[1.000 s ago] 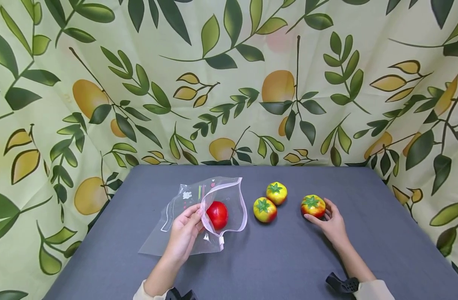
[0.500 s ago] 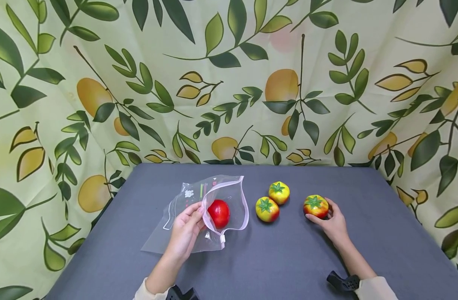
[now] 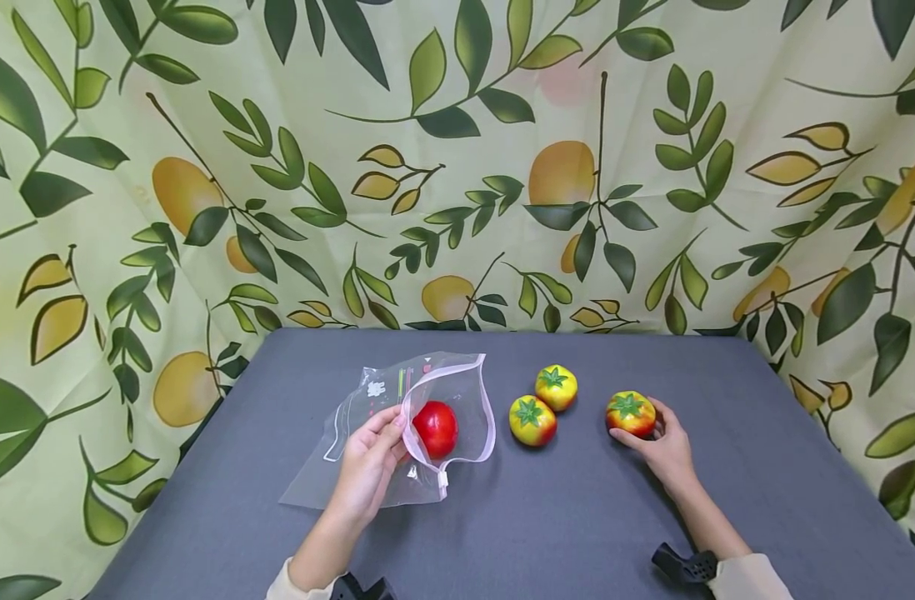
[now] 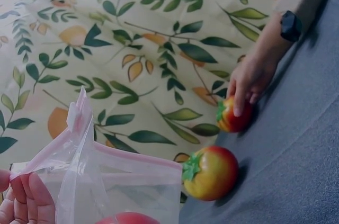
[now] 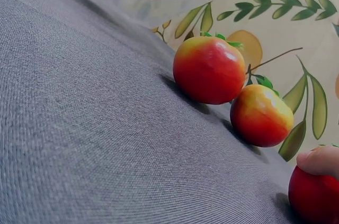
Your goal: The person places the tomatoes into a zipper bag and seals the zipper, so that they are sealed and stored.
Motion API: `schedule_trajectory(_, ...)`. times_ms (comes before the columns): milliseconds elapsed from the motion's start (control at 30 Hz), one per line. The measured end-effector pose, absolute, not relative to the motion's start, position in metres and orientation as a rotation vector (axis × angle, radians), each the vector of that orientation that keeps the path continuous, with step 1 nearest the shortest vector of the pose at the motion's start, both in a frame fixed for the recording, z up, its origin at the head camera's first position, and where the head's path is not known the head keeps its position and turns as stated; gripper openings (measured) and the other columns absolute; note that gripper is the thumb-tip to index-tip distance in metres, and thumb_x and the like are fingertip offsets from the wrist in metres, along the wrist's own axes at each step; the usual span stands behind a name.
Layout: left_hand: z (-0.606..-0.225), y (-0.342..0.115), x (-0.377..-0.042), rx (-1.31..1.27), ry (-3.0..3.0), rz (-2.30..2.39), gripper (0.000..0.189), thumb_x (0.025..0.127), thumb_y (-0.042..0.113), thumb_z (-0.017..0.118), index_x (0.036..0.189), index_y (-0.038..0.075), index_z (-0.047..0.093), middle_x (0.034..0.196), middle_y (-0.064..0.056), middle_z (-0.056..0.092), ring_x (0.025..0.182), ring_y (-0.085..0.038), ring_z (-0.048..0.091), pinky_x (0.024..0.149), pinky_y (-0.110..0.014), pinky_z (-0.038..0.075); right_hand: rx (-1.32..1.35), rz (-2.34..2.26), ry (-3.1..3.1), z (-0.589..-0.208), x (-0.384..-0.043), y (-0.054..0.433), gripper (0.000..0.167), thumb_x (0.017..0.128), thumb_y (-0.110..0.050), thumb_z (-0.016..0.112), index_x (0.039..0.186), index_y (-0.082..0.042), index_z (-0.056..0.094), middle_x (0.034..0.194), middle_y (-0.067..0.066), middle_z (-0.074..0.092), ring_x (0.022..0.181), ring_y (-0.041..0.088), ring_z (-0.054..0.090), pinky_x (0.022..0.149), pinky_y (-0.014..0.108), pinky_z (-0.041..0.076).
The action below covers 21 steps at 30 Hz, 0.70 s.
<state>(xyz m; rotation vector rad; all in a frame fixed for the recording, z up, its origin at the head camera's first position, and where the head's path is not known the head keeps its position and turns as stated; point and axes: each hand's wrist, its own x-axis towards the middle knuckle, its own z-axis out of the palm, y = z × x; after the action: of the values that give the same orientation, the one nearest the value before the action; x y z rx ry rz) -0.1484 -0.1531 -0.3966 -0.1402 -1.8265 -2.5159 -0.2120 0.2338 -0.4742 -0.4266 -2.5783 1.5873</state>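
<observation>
My left hand [image 3: 369, 465] pinches the lip of a clear zip bag [image 3: 378, 389] with a pale pink slider edge. Its mouth gapes to the right, and a glossy red tomato [image 3: 437, 430] shows inside. My right hand [image 3: 669, 452] holds a red-and-yellow tomato [image 3: 630, 413] with a green leafy top, thumb at the near side and fingers at the right. In the right wrist view my thumb [image 5: 320, 161] lies on that tomato, which is cut off by the frame. Between the hands sit two more tomatoes [image 3: 532, 421] [image 3: 556, 387], close together.
A dark grey cloth covers the table [image 3: 547, 517]. Behind it and at both sides hangs a curtain [image 3: 472, 225] printed with leaves and fruit. A black wrist device [image 3: 684, 565] is strapped on the right arm, and another [image 3: 362, 587] on the left.
The head view has shifted slightly. Both hands, the bag and the tomatoes keep their places on the table.
</observation>
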Motion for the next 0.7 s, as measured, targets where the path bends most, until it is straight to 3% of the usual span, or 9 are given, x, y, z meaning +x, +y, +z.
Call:
schedule_trajectory(33, -0.3965, -0.1532, -0.1483, -0.143, -1.826, -2.515, 0.018, 0.098, 0.009, 0.050, 0.105, 0.019, 0.063, 0.100, 0.009, 0.067, 0.088, -0.005, 0.064, 0.081, -0.016, 0.055, -0.431, 1.579, -2.580, -0.4743, -0.2119, 0.2337, 0.090, 0.080, -0.018, 0.077, 0.150, 0.000, 0.022, 0.147, 0.029, 0.035, 0.133, 0.039, 0.041, 0.085, 0.001, 0.034)
schedule_trajectory(100, -0.3962, -0.1533, -0.1483, -0.152, -1.824, -2.513, 0.018, 0.098, 0.009, 0.049, 0.105, 0.019, 0.063, 0.101, 0.009, 0.067, 0.088, -0.005, 0.064, 0.082, -0.017, 0.055, -0.432, 1.574, -2.577, -0.4741, -0.2122, 0.2332, 0.089, 0.080, -0.018, 0.077, 0.149, 0.000, 0.023, 0.147, 0.029, 0.036, 0.132, 0.039, 0.041, 0.088, 0.004, 0.035)
schedule_trajectory(167, -0.3962, -0.1535, -0.1482, -0.159, -1.824, -2.513, 0.018, 0.098, 0.009, 0.049, 0.106, 0.019, 0.063, 0.101, 0.009, 0.067, 0.089, -0.005, 0.064, 0.082, -0.017, 0.055, -0.430, 1.572, -2.578, -0.4737, -0.2127, 0.2325, 0.089, 0.080, -0.018, 0.076, 0.149, 0.001, 0.023, 0.147, 0.030, 0.035, 0.132, 0.039, 0.041, 0.102, 0.020, 0.042)
schedule_trajectory(267, -0.3963, -0.1537, -0.1483, -0.159, -1.828, -2.514, 0.018, 0.098, 0.009, 0.050, 0.107, 0.018, 0.063, 0.102, 0.008, 0.067, 0.089, -0.006, 0.065, 0.082, -0.017, 0.056, -0.428, 1.575, -2.581, -0.4726, -0.2129, 0.2317, 0.089, 0.081, -0.016, 0.076, 0.149, 0.002, 0.022, 0.147, 0.031, 0.034, 0.134, 0.041, 0.039, 0.114, 0.051, 0.034)
schedule_trajectory(700, -0.3965, -0.1534, -0.1478, -0.159, -1.840, -2.503, 0.017, 0.098, 0.010, 0.050, 0.109, 0.015, 0.062, 0.103, 0.008, 0.066, 0.090, -0.007, 0.065, 0.083, -0.017, 0.056, -0.424, 1.581, -2.610, -0.4674, -0.2105, 0.2310, 0.092, 0.081, -0.017, 0.076, 0.150, 0.003, 0.019, 0.149, 0.032, 0.032, 0.136, 0.042, 0.037, 0.116, 0.053, 0.030)
